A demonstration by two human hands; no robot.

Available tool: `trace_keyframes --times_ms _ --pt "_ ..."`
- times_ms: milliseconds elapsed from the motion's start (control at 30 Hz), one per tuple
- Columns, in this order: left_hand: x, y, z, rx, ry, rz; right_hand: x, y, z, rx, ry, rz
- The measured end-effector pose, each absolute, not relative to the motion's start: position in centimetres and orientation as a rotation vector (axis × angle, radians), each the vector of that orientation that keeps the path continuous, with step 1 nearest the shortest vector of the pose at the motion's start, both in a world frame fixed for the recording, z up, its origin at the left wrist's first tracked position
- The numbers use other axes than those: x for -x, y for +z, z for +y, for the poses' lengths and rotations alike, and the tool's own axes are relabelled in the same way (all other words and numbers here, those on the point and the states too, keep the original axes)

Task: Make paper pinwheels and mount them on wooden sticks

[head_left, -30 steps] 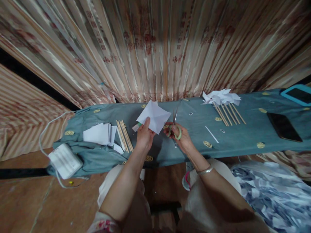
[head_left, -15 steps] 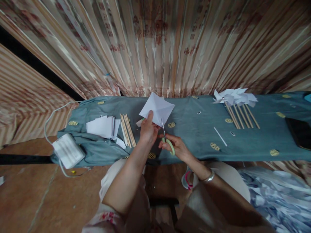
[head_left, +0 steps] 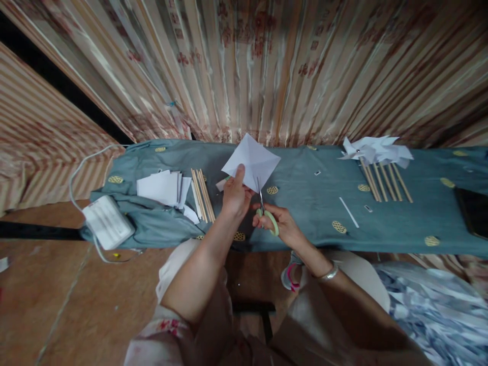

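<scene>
My left hand [head_left: 234,195] pinches the lower corner of a white creased paper square [head_left: 251,161], holding it up over the blue-grey cloth-covered bench [head_left: 305,203]. In my right hand [head_left: 278,223] are small green-handled scissors [head_left: 267,216], fingers closed through the loops. The blades point up and reach into the paper's lower edge beside my left thumb.
A stack of white paper squares [head_left: 162,188] and several wooden sticks [head_left: 201,201] lie to the left. Finished paper pinwheels on sticks [head_left: 375,157] lie at the right. A white strip [head_left: 348,212], a white power adapter with cable [head_left: 108,222], a dark phone [head_left: 475,203] and paper scraps [head_left: 438,310] are around.
The scissors moved left from beside the paper to its lower edge, blades now in the paper. The view shifted slightly, so the bench sits higher and farther right.
</scene>
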State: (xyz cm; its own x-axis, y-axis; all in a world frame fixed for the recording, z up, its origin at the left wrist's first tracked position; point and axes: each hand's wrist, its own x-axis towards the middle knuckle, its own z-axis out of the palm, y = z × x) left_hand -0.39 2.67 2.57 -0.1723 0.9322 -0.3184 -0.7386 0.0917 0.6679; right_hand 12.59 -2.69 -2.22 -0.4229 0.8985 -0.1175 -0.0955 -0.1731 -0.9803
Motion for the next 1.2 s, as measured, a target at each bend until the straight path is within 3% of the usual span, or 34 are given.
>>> trace_keyframes --times_ms 1200 --pt "0.48 3.01 2.56 -0.245 1.53 0.886 -11.69 -2.19 -2.82 1.088 1.751 -1.192"
